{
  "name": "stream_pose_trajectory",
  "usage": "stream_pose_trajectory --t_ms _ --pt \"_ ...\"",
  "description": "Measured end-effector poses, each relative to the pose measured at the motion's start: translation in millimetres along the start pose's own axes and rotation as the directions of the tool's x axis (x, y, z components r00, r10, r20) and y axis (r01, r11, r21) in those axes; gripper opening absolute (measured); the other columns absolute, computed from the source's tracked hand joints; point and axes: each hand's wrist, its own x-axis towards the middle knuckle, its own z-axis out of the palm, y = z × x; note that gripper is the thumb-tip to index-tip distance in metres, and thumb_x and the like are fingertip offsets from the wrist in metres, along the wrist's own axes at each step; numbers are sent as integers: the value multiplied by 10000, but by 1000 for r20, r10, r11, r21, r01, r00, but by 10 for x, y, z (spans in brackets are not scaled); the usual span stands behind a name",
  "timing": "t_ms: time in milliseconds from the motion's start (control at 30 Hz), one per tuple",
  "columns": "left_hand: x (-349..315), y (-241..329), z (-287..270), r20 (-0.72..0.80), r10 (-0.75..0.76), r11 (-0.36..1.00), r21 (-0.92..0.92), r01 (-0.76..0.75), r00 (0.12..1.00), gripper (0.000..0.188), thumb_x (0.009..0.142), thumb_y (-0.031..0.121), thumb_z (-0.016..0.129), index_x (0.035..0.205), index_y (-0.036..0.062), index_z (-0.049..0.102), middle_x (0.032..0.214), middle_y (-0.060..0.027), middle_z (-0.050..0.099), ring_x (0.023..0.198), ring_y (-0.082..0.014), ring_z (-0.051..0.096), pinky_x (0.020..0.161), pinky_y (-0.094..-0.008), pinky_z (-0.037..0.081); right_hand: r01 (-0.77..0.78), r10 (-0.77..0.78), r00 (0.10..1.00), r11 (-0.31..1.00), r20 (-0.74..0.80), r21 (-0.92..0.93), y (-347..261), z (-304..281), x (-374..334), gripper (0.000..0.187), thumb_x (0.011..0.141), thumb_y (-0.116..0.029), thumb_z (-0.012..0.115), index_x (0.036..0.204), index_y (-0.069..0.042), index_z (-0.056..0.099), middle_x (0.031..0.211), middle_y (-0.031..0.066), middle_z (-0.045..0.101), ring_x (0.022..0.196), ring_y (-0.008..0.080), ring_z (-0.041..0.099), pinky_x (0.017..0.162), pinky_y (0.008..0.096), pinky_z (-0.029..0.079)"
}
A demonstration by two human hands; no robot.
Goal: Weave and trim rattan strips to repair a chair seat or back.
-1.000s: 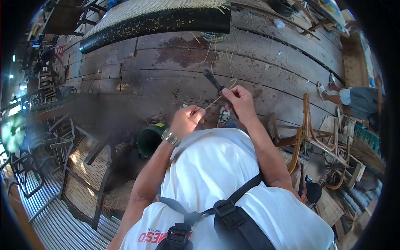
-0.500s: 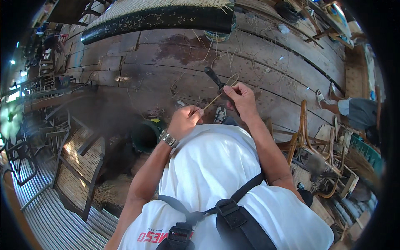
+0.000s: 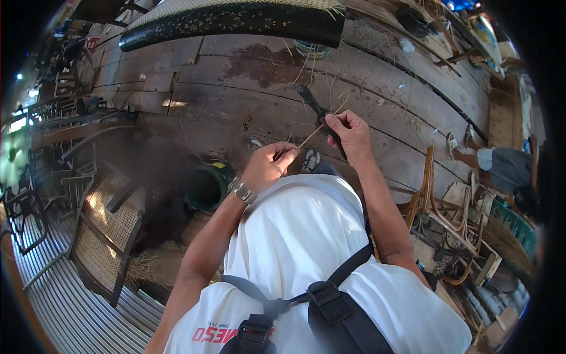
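My left hand (image 3: 266, 167), with a metal watch at its wrist, pinches one end of a thin, pale cane strip (image 3: 310, 136). The strip runs up to the right, and its far end sticks out beyond my right hand. In my right hand (image 3: 350, 137) is a dark knife-like tool (image 3: 312, 101), its black handle pointing up and left. My right thumb presses where strip and tool cross. Part of the tool is hidden by the fingers, so its edge does not show clearly.
A dark curved piece with woven cane (image 3: 236, 25) stands ahead on the plank floor (image 3: 194, 88). A dark green bucket (image 3: 206, 187) and a cane-panelled frame (image 3: 112, 224) are at left. A rattan chair frame (image 3: 425, 189) stands right, near another person's legs (image 3: 480, 158).
The strip's far end shows as a short straight tip instead of a loop beyond my right hand. My right hand and the tool have shifted slightly right; my left hand has also moved slightly right.
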Motion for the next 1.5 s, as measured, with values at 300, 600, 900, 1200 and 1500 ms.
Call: stream_pose_trajectory --t_ms 300,600,900,1200,1500 --pt "163 32 94 -65 19 998 53 -16 998 274 981 292 673 1009 22 707 718 16 616 640 -68 546 598 -255 430 25 -14 990 997 141 -72 191 294 -143 213 942 -220 746 865 -42 658 720 -5 634 529 59 557 467 214 439" --pt "234 -117 227 -197 53 993 115 -30 979 332 951 345 720 847 34 663 668 16 575 629 -73 473 580 -265 398 -212 167 964 953 208 218 348 323 -210 263 924 -218 767 788 -70 597 683 -2 602 514 72 536 434 234 427" --pt "-11 -76 160 -220 88 994 -36 -99 971 408 946 373 721 759 34 592 645 37 503 632 -74 417 562 -289 372 -230 225 972 968 63 95 195 369 -254 268 929 -222 754 781 -83 580 657 5 580 451 97 519 416 233 397" --pt "-1155 -754 -819 -240 -41 995 78 62 970 254 944 231 731 791 51 637 682 56 508 677 -56 424 602 -253 371 -75 94 990 982 -102 175 96 -644 142 304 905 -260 783 755 -89 581 655 23 594 435 114 531 387 244 378" --pt "-2103 -3004 -1793 -625 -344 697 331 636 701 357 902 366 750 776 43 668 698 -53 630 663 -140 560 645 -320 471 -19 11 986 999 -167 -46 -300 -1788 672 309 918 -308 759 823 -61 600 736 51 650 498 121 593 419 248 426"
